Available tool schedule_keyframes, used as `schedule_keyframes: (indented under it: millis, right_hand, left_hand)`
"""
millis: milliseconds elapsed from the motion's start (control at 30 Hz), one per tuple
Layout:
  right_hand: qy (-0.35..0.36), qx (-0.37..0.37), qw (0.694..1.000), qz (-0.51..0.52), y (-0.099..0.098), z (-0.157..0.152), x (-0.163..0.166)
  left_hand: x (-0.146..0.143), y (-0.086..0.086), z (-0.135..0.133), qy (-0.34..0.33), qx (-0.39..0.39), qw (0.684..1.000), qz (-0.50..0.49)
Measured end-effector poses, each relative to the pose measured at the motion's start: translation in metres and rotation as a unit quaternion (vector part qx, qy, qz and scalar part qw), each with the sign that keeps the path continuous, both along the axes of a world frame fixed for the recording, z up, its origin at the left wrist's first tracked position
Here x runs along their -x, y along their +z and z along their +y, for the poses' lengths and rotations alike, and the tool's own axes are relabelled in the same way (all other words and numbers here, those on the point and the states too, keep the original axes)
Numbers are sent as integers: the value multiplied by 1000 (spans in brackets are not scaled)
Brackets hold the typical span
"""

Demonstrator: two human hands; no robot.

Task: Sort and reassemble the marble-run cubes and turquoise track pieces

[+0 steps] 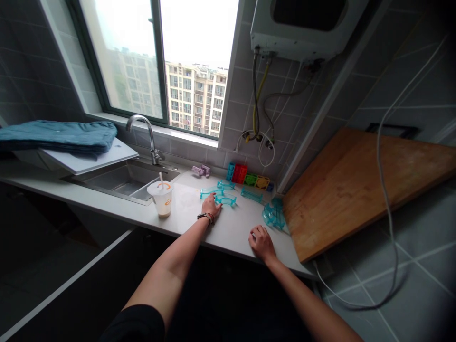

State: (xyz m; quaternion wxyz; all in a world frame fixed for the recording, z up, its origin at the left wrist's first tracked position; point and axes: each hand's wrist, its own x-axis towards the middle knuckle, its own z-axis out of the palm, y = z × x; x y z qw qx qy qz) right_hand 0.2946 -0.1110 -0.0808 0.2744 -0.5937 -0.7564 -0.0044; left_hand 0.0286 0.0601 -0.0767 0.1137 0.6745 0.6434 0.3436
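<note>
Leftmost, I see the cloth (59,135) heaped on a white board (94,161), which overhangs the sink (146,201). Next comes the tap (152,137), then the cup (164,202) with its straw, standing near the counter's (231,232) front edge. A stretch of white surface separates cup from left hand (211,205). That hand reaches onto the cyan pieces (227,201), which lie midway between front edge and wall; its thumb and forefinger stand apart, but I cannot tell whether they grip one. Behind these, coloured blocks (239,174) line the wall, with a cyan trough (251,194) just in front. More white surface leads me to the right hand (261,242), by the front edge, fingers curled loosely; I cannot tell what, if anything, they enclose. Beyond it, a cyan cluster (273,216) sits close against the wooden board (356,190), which closes off the right side. The cluster's separate parts blur together, and the left palm is hidden from me.
</note>
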Motion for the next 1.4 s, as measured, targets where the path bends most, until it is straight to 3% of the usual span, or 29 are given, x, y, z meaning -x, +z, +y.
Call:
schedule_keyframes:
  millis: [200, 467, 700, 867, 1033, 1200, 1400]
  right_hand:
    - [33, 19, 998, 40, 8, 17, 4]
    - [18, 75, 987, 139, 26, 118, 56]
    - [97, 177, 963, 180, 54, 179, 90]
    - [164, 283, 910, 255, 59, 174, 85]
    - [158, 278, 884, 340, 47, 154, 82]
    - [136, 234, 901, 339, 46, 146, 64]
    - [73, 177, 959, 210, 57, 171, 29]
  left_hand:
    - [1, -3, 5, -2, 13, 998, -66]
    - [9, -9, -1, -48, -7, 977, -206]
    - [11, 0, -11, -98, -33, 935, -339]
    - [10, 8, -25, -128, -30, 895, -426]
    - [2, 16, -35, -142, 35, 874, -463]
    - [11, 35, -45, -173, 62, 876, -445]
    - [60, 49, -53, -148, 70, 878, -450]
